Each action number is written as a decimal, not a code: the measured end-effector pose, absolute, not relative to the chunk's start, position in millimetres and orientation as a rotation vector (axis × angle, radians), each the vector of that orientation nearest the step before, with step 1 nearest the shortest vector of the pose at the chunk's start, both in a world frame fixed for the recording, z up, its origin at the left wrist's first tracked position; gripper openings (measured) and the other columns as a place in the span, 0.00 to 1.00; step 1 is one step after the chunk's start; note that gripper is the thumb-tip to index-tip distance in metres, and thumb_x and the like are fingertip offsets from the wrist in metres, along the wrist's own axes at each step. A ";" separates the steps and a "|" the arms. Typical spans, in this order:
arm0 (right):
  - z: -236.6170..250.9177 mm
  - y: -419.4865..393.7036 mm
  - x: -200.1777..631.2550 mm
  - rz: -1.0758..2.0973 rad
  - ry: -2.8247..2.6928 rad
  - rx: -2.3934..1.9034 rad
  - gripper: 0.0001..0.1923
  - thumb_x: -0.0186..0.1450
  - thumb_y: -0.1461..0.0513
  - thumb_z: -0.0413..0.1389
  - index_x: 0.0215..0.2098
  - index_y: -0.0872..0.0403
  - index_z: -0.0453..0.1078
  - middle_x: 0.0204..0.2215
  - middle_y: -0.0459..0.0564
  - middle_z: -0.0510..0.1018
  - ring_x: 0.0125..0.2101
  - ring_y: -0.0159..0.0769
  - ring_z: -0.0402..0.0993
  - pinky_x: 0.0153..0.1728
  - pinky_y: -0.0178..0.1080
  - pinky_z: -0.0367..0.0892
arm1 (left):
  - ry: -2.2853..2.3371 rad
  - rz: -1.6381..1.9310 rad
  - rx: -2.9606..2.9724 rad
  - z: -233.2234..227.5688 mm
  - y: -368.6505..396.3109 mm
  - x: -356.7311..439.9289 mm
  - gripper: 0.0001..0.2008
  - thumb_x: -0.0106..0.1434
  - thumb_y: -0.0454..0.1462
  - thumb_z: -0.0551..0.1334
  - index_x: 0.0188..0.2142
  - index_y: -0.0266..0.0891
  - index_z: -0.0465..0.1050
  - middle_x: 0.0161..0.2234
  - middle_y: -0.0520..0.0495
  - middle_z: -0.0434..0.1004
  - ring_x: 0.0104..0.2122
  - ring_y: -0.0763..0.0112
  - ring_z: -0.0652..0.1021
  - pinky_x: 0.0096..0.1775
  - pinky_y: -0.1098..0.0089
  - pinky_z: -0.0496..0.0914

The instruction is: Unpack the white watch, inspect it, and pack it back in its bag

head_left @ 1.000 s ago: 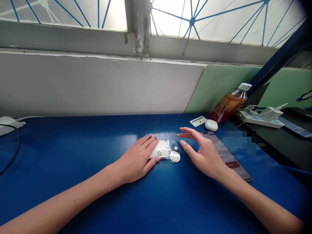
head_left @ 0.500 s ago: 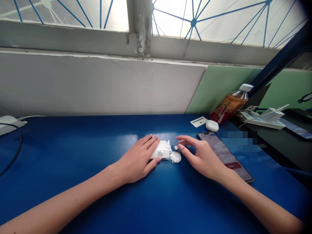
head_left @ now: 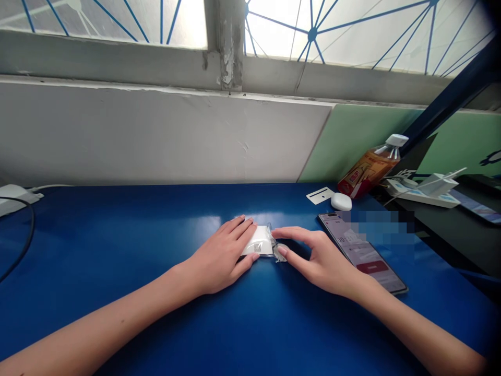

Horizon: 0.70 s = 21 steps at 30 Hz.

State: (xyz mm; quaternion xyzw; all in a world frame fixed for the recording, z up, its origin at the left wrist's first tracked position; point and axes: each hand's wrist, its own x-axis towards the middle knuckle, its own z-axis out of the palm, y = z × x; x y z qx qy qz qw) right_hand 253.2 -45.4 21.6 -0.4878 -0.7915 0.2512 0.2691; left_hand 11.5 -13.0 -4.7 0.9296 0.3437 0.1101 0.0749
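- Head view, the only one: I am at a blue table, its far edge running along a pale wall.
- My left hand lies palm down, fingers straight and close together, thumb set out toward the near edge. Fingers and thumb cover the left part of a small clear packet.
- Packet sits flat mid-table, a little nearer the far edge than the near one. Inside: something white and flat with a printed code square, and a round whitish piece at the right end, partly hidden by my right thumb.
- My right hand comes in from the right side. Thumb and forefinger narrow, a small gap between, tips at the packet's clear right end. Cannot tell whether they pinch the film or only touch it.
- Phone, screen up, lies aslant just beyond my right hand, toward the right edge; red button on the display.
- Near the far right corner: a white card, a rounded white case just beside it, then a white-capped bottle that looks tilted.
- Beyond the right edge, a white power strip.
- Far left corner: a white plug-like block, black cable curving past it. Pixelated patch by the phone; contents unreadable.
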 end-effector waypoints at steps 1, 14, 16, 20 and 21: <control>20.4 -45.8 253.3 0.615 -2.184 -1.282 0.16 0.66 0.61 0.55 0.52 0.53 0.72 0.49 0.51 0.78 0.51 0.41 0.73 0.52 0.42 0.70 | 1.029 0.329 2.789 -4.4 -13.0 11.6 0.30 0.72 0.49 0.46 0.66 0.33 0.52 0.65 0.40 0.55 0.66 0.54 0.55 0.62 0.54 0.56; 3.1 -43.1 250.5 0.490 -2.150 -1.189 0.17 0.64 0.62 0.59 0.52 0.52 0.73 0.48 0.53 0.79 0.51 0.44 0.74 0.51 0.44 0.72 | 1.019 0.358 2.799 -5.6 -13.0 12.2 0.29 0.72 0.49 0.46 0.65 0.34 0.53 0.65 0.38 0.56 0.65 0.52 0.56 0.62 0.53 0.57; 3.2 -43.2 249.6 0.487 -2.137 -1.191 0.16 0.64 0.61 0.58 0.51 0.53 0.74 0.47 0.53 0.80 0.51 0.44 0.74 0.51 0.45 0.72 | 1.017 0.354 2.802 -5.3 -13.2 12.3 0.29 0.72 0.49 0.46 0.65 0.34 0.53 0.65 0.38 0.57 0.65 0.52 0.56 0.62 0.53 0.57; 0.6 -43.2 248.6 0.394 -2.187 -1.188 0.16 0.66 0.60 0.56 0.51 0.54 0.73 0.51 0.56 0.77 0.52 0.45 0.72 0.52 0.48 0.71 | 1.008 0.361 2.809 -4.4 -13.6 12.8 0.29 0.72 0.48 0.46 0.65 0.33 0.53 0.65 0.38 0.57 0.65 0.53 0.56 0.61 0.54 0.57; -0.2 -43.2 248.7 0.370 -2.212 -1.187 0.16 0.66 0.60 0.55 0.52 0.54 0.73 0.52 0.57 0.76 0.53 0.46 0.72 0.52 0.48 0.71 | 1.004 0.368 2.812 -4.3 -13.7 12.9 0.29 0.72 0.48 0.46 0.65 0.33 0.53 0.64 0.38 0.57 0.65 0.53 0.56 0.61 0.54 0.57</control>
